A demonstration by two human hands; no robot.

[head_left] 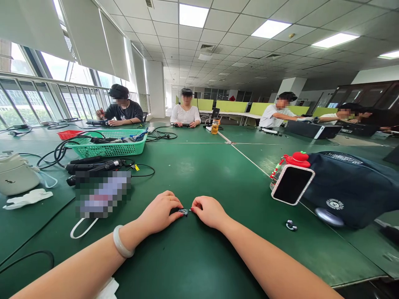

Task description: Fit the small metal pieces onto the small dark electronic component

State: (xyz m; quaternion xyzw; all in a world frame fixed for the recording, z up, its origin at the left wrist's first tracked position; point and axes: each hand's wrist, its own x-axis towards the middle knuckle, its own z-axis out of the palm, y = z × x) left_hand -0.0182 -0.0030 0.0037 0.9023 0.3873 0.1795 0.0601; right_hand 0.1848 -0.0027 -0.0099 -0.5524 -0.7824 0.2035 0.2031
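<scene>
At the left edge of the view, a cream jug (17, 176) stands on the green tabletop (187, 261), with a crumpled tissue (28, 198) just beside its base. Farther in, towards the far edge, a mint-green basket (109, 149) holds tools and cables; on the near side of it lie black gear (93, 166) and a lilac item (104, 195) with a white loop, its surface blurred out.

Near the middle of the tabletop's near part, the left hand (160, 211) has its thumb and fingers closed on a circuit board (183, 212). The board is small and dark, with blue-grey and pale specks and a straight-looking right end that shows past the fingertips; the fingers cover its left part, and its finer details are too small to tell. Just beside that end, apart from it, a tiny pale tip (190, 210) shows at the right hand (210, 211), whose thumb and forefinger are pinched together on it. What the tip belongs to cannot be told.

Well to the right, a phone (292, 185) with a glittery rim leans tilted against a red-capped bottle (297, 160). Dark earphones (291, 225) lie nearer, and a navy bag (352, 182) with a round white emblem fills the right side, a shiny oval case (328, 217) at its near edge.
</scene>
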